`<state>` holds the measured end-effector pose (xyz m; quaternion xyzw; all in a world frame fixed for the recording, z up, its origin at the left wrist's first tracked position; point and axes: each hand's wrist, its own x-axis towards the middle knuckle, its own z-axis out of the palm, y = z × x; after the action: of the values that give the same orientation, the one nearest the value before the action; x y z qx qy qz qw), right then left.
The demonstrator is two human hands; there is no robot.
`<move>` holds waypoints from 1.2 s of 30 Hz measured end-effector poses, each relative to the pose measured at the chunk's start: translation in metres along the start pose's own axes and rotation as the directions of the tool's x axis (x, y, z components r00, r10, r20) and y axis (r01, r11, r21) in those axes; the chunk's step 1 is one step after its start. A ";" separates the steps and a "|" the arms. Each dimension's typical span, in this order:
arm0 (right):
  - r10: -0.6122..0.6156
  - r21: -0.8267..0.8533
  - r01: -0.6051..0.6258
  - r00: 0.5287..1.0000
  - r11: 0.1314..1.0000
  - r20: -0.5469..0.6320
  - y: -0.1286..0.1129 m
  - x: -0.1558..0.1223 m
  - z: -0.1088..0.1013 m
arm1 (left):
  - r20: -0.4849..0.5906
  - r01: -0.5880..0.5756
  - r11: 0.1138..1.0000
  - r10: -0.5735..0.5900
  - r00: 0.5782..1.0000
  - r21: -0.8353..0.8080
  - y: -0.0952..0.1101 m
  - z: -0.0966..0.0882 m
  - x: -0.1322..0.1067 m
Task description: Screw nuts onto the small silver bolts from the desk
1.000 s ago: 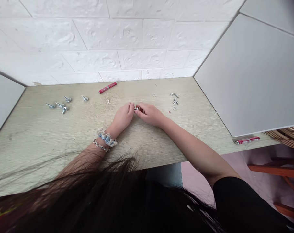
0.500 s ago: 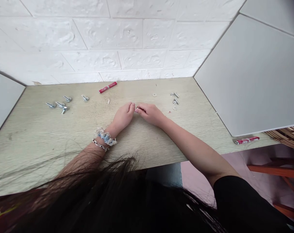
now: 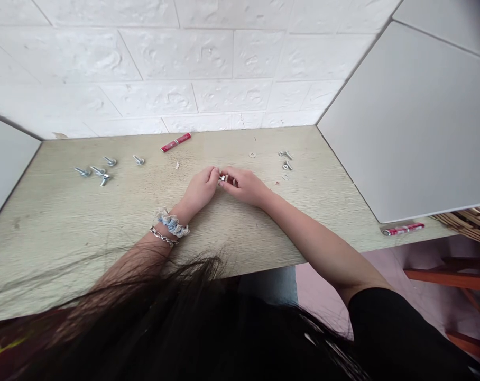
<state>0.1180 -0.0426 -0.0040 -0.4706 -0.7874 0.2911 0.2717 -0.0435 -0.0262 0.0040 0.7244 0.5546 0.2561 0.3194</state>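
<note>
My left hand is closed, its fingertips pinching a small silvery bolt. Most of the bolt is hidden in the fingers; its shiny hexagonal end pokes out to the right. Thumb and forefinger of my right hand curve around that end, the other fingers loosely bent. Both hands meet low over the middle of the wooden tabletop. To the left lie several bolts with nuts and washers on them, one apart from a cluster. On the right are two short bolts, two nuts and flat washers.
A red tube-shaped wrapper lies near the white brick-pattern wall. Another red tube rests at the right edge by a wicker basket. Grey panels flank the tabletop. A small pale scrap lies behind my left hand.
My right thumb and forefinger have spread a little, so the bolt's hexagonal end now shows between them. My left hand has barely moved.
</note>
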 end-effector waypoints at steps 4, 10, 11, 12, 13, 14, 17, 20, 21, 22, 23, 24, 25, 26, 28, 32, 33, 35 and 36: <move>0.001 -0.013 -0.001 1.000 1.000 0.000 -0.001 0.000 0.000 | 0.011 -0.009 1.000 0.009 1.000 -0.005 0.001 -0.001 -0.001; -0.018 -0.087 0.019 1.000 0.996 0.014 -0.001 0.002 0.000 | 0.058 -0.057 0.997 0.054 0.997 0.055 -0.001 -0.002 -0.001; -0.020 -0.091 0.022 1.000 0.996 0.020 0.000 0.002 0.000 | 0.063 -0.062 0.996 0.058 0.996 0.060 0.000 -0.003 -0.001; -0.023 -0.095 0.025 0.999 0.995 0.025 0.000 0.002 0.000 | 0.068 -0.065 0.996 0.061 0.996 0.065 0.000 -0.003 -0.001; -0.027 -0.099 0.029 0.999 0.995 0.029 0.000 0.002 -0.001 | 0.070 -0.069 0.995 0.064 0.995 0.071 0.000 -0.003 -0.001; -0.029 -0.104 0.032 0.999 0.994 0.031 0.000 0.002 -0.001 | 0.071 -0.072 0.994 0.067 0.995 0.076 0.000 -0.003 -0.001; -0.033 -0.114 0.037 0.999 0.993 0.041 -0.001 0.002 -0.001 | 0.074 -0.079 0.992 0.072 0.995 0.097 0.000 -0.004 -0.001; -0.033 -0.130 0.039 0.998 0.991 0.049 -0.003 0.002 -0.002 | 0.085 -0.086 0.987 0.075 0.994 0.136 0.000 -0.004 -0.001; -0.033 -0.137 0.040 0.998 0.990 0.049 -0.003 0.002 -0.001 | 0.089 -0.089 0.984 0.076 0.993 0.151 0.000 -0.004 0.000; -0.033 -0.144 0.039 0.998 0.989 0.049 -0.004 0.002 -0.001 | 0.091 -0.092 0.982 0.077 0.993 0.167 0.000 -0.004 0.000; -0.032 -0.150 0.039 0.998 0.988 0.049 -0.004 0.002 -0.001 | 0.093 -0.093 0.979 0.077 0.993 0.183 0.001 -0.004 0.000; -0.031 -0.156 0.038 0.998 0.987 0.048 -0.005 0.002 -0.001 | 0.096 -0.092 0.976 0.074 0.993 0.199 0.001 -0.004 -0.001; -0.030 -0.161 0.038 0.998 0.986 0.049 -0.005 0.002 -0.001 | 0.100 -0.089 0.973 0.069 0.993 0.213 0.002 -0.004 -0.001; -0.028 -0.164 0.036 0.998 0.986 0.051 -0.006 0.002 -0.001 | 0.103 -0.087 0.970 0.065 0.993 0.226 0.002 -0.004 -0.001; -0.023 -0.167 0.033 0.998 0.985 0.057 -0.006 0.002 -0.001 | 0.108 -0.086 0.967 0.062 0.992 0.240 0.003 -0.004 -0.002; -0.023 -0.178 0.032 0.998 0.984 0.054 -0.006 0.002 -0.001 | 0.110 -0.095 0.965 0.070 0.992 0.243 0.002 -0.004 -0.003; -0.025 -0.179 0.034 0.998 0.983 0.053 -0.005 0.002 -0.001 | 0.110 -0.096 0.965 0.071 0.991 0.243 0.002 -0.004 -0.003; -0.029 -0.179 0.038 0.998 0.983 0.054 -0.004 0.002 0.000 | 0.108 -0.100 0.966 0.076 0.991 0.239 0.002 -0.004 -0.003; -0.031 -0.178 0.040 0.998 0.983 0.053 -0.004 0.002 0.000 | 0.108 -0.101 0.966 0.077 0.991 0.237 0.002 -0.004 -0.003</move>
<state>0.1148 -0.0418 -0.0010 -0.4715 -0.8252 0.2261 0.2136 -0.0463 -0.0283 0.0081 0.7939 0.5322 0.1651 0.2434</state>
